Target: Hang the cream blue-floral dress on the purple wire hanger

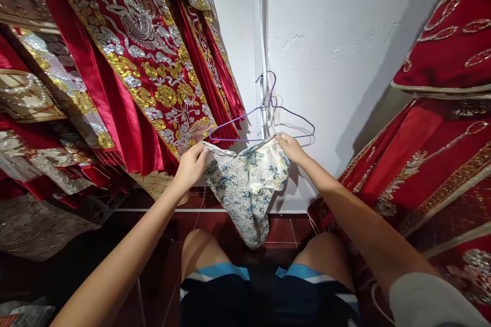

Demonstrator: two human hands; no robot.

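Observation:
A white garment (249, 194) with a blue and yellow floral pattern hangs stretched between my two hands, its lower end tapering down above the floor. My left hand (191, 166) pinches its upper left corner. At the upper right corner, my right hand (290, 147) grips the fabric edge, fingers closed. Just above and behind the garment, a purple wire hanger (271, 93) hangs by its hook near a white vertical pole (263, 25). The garment's top edge overlaps the hanger's lower bar in the view; whether they touch, I cannot tell.
Red embroidered costumes with gold and silver sequins (164, 76) hang at the left. More red beaded garments (441, 127) fill the right side. Behind stands a white wall (326, 25) with peeling patches. The floor (282, 230) has dark red tiles, and my knees are at the bottom.

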